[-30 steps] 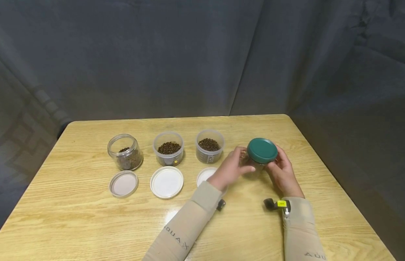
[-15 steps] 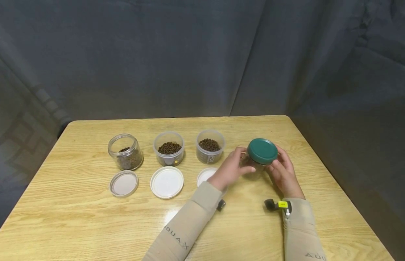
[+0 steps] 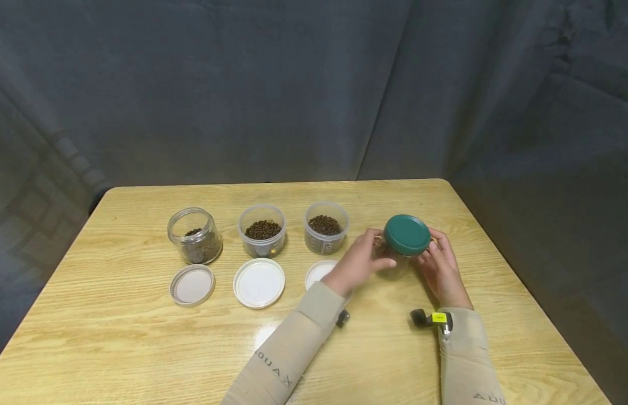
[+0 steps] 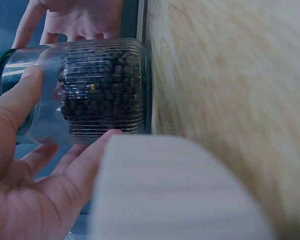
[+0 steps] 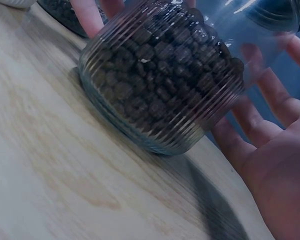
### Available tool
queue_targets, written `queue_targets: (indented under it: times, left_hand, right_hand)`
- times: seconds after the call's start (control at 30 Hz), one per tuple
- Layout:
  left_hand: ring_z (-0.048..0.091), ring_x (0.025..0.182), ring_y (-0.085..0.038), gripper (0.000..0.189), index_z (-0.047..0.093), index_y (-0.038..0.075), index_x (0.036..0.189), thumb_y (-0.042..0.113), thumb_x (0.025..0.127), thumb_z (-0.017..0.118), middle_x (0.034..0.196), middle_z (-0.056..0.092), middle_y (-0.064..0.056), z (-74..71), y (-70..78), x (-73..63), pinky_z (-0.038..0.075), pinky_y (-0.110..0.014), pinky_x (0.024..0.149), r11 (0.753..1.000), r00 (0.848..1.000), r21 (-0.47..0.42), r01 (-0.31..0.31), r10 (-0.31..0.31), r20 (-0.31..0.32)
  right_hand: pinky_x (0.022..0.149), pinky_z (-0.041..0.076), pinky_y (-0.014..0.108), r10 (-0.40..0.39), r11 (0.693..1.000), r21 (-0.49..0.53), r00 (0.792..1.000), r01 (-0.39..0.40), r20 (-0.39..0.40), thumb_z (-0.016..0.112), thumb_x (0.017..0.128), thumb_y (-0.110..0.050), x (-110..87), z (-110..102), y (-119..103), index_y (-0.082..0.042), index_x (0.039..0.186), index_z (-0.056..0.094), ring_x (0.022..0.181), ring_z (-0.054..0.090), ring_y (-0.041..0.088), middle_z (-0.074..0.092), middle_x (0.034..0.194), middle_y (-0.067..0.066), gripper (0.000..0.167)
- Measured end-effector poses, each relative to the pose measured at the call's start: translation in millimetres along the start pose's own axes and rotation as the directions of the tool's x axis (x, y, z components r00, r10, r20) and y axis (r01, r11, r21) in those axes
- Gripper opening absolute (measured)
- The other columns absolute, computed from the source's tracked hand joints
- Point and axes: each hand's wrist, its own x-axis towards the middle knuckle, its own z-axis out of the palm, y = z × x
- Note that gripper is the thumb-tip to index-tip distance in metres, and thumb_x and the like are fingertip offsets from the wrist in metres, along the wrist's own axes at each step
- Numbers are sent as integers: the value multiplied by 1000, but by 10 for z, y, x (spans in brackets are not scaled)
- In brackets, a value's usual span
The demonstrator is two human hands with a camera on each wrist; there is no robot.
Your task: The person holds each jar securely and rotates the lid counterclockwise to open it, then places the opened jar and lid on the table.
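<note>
A clear ribbed jar with a green lid on top stands on the table at the right of the row. Dark brown pellets fill its lower part. My left hand grips the jar from the left, thumb on the near side and fingers round the far side. From the right, my right hand holds the jar high up, its thumb beside the lid and the other fingers spread along the glass. In the head view the jar's body is mostly hidden by the lid and hands.
Left of the jar stand two plastic tubs and a glass jar, all uncovered with brown pellets inside. Before them lie a greyish lid, a white lid and another white lid, partly behind my left wrist.
My right thumb and fingers have shifted slightly back along the right side of the green lid. The left hand and the jar have stayed in place.
</note>
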Motion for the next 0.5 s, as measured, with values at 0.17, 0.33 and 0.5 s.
queue_targets:
  times: [0.17, 0.33, 0.5]
  left_hand:
    - [52, 134, -20, 70, 40, 11, 148, 22, 89, 77, 150, 49, -11, -9, 23, -18, 40, -32, 115, 1000, 1000, -6, 4, -4, 1]
    - [52, 134, -19, 70, 41, 11, 148, 23, 89, 77, 150, 49, -11, -10, 30, -24, 40, -32, 115, 1000, 1000, -27, 12, -12, 0]
    - [51, 135, -20, 70, 40, 12, 148, 23, 90, 77, 151, 48, -11, -12, 28, -25, 39, -33, 116, 1000, 1000, -12, 16, -16, 3]
  right_hand:
    - [106, 47, 24, -30, 999, 39, 998, 28, 61, 48, 108, -18, -1, -14, 25, -13, 144, 51, 126, 56, 13, 58, 138, 1, 36]
    - [110, 44, 23, 5, 1000, -4, 996, -5, 84, 57, 104, -14, -22, -26, 29, -12, 152, 44, 132, 49, 14, 52, 145, 4, 49]
    - [108, 46, 24, -12, 1000, 27, 997, 10, 72, 55, 105, -13, -23, -18, 27, -13, 151, 43, 130, 50, 14, 51, 145, 4, 48]
